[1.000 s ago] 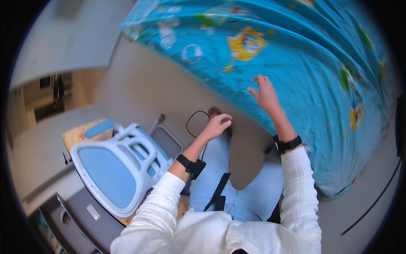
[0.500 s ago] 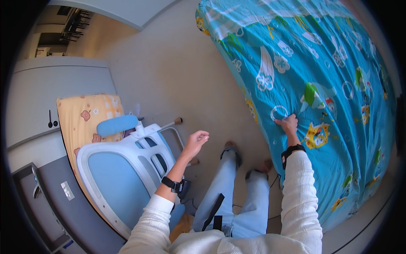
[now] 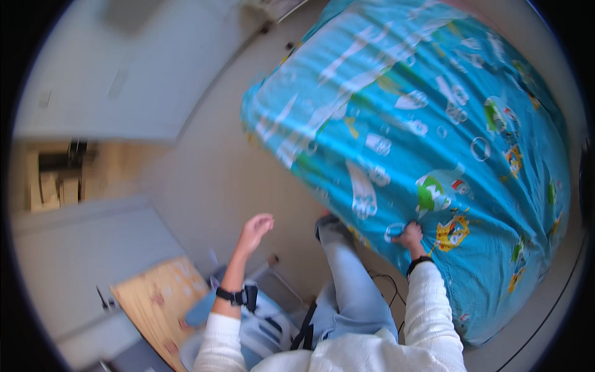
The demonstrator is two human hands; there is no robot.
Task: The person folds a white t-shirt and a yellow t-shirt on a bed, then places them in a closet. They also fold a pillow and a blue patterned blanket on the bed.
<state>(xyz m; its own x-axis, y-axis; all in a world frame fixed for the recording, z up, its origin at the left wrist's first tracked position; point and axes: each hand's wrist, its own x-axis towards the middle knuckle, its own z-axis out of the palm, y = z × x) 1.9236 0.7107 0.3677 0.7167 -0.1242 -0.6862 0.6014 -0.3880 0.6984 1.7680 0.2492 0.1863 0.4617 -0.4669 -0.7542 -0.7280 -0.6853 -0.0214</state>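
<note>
The right hand [image 3: 409,237] touched the blue sheet [image 3: 427,155] — pinching or not, I couldn't tell; the left hand [image 3: 255,232] hung loosely half-curled.

Left hand [image 3: 256,232]: raised, fingers loosely curled toward right-hand side, slightly blurred. Bare left forearm [image 3: 235,273] rising steeply beneath it; black strap with small black box [image 3: 238,296] just above cuff of white knitted left sleeve [image 3: 221,342]. Right hand [image 3: 409,235]: well apart from left, about level, back uppermost, thumb pointing toward left-hand side, fingers bent, tips unclear. Black band [image 3: 420,264] around right wrist, white ribbed right sleeve [image 3: 432,304] just below, arm extended forward.
</note>
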